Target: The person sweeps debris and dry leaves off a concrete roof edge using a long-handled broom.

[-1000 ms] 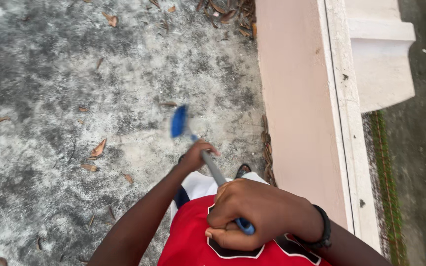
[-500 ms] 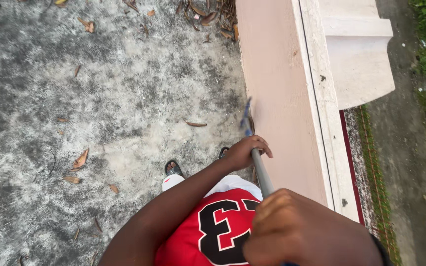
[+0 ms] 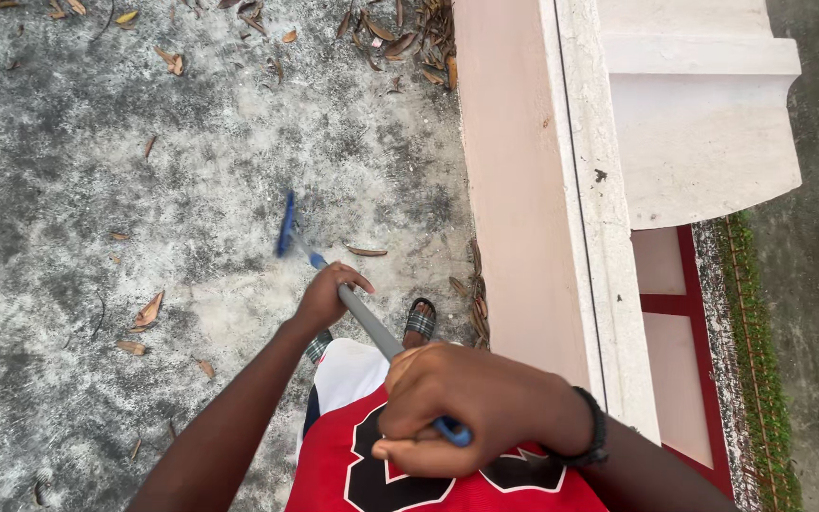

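Note:
I hold a broom with a grey handle (image 3: 368, 324) in both hands. My left hand (image 3: 326, 296) grips the handle lower down, close to the blue broom head (image 3: 286, 225), which is blurred over the concrete floor (image 3: 97, 171). My right hand (image 3: 466, 406) is closed around the blue top end of the handle, in front of my red shirt. Dry brown leaves (image 3: 149, 311) lie scattered on the floor, and one thin leaf (image 3: 366, 251) lies just right of the broom head.
A pink parapet wall (image 3: 514, 190) runs along the right side, with a pile of dry leaves (image 3: 409, 28) at its base farther ahead and more leaves (image 3: 474, 303) by my sandalled foot (image 3: 420, 320). Beyond the wall lie a lower roof and the ground far below.
The broom head has swung left, from against the parapet wall out over the open floor. My right hand has dropped back into view at the handle's top end.

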